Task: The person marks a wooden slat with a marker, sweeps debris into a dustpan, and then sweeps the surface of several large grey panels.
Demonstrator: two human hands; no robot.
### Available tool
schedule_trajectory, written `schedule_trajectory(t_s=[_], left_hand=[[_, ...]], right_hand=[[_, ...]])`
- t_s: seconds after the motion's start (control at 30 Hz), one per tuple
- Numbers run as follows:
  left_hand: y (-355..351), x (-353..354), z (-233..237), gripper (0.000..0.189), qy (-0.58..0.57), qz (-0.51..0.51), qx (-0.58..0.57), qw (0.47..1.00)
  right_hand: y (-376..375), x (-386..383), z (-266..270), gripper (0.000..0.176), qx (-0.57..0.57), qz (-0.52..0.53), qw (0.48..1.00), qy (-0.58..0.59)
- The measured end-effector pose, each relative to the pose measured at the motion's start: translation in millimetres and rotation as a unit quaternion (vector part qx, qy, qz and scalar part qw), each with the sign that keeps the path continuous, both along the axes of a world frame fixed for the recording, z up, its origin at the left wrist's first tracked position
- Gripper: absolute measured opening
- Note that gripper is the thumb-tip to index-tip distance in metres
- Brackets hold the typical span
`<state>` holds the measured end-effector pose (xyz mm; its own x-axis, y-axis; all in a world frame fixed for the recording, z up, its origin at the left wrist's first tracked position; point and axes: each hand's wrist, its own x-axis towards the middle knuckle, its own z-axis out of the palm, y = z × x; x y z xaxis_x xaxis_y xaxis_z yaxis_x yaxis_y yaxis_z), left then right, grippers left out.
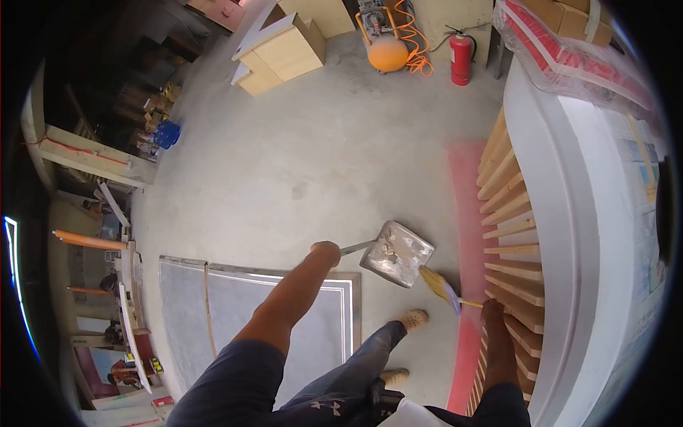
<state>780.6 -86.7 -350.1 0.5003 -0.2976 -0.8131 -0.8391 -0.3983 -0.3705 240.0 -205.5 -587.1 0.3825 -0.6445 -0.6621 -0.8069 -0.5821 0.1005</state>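
My left hand (326, 253) is wrapped round the handle of a metal dustpan (407, 257). The pan rests on the concrete floor with its open edge toward the right, and small bits of debris (388, 250) lie in it. In my right hand (492, 310) is the stick of a small broom (440, 286) with yellowish bristles. The bristle tips are right at the lower right edge of the pan. My right hand is beside the wooden slats, over the red strip.
Wooden slats (514, 229) under a white curved counter (548, 178) line the right side. A red strip (466, 213) runs along the floor there. A framed grey panel (242, 306) lies at lower left. An orange compressor (388, 54) and a fire extinguisher (461, 62) stand ahead.
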Motion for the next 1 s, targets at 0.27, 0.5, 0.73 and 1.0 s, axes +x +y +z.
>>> schedule_trajectory(t_s=[0.27,0.5,0.73,1.0], left_hand=[[-6,-2,2,0.026,0.0,0.015,0.021,1.0],[25,-6,-4,0.033,-0.006,0.056,0.013,0.998],[73,-21,-15,0.033,-0.037,0.06,-0.064,0.995],[110,44,25,0.029,-0.013,-0.121,-0.014,0.992]], right_hand=[[2,-9,-31,0.026,-0.008,-0.017,0.999,0.028],[70,26,-13,0.021,0.014,-0.058,0.998,-0.031],[217,-43,110,0.03,0.259,-0.301,0.918,0.0],[485,-125,170,0.023,0.232,-0.56,0.773,-0.184]])
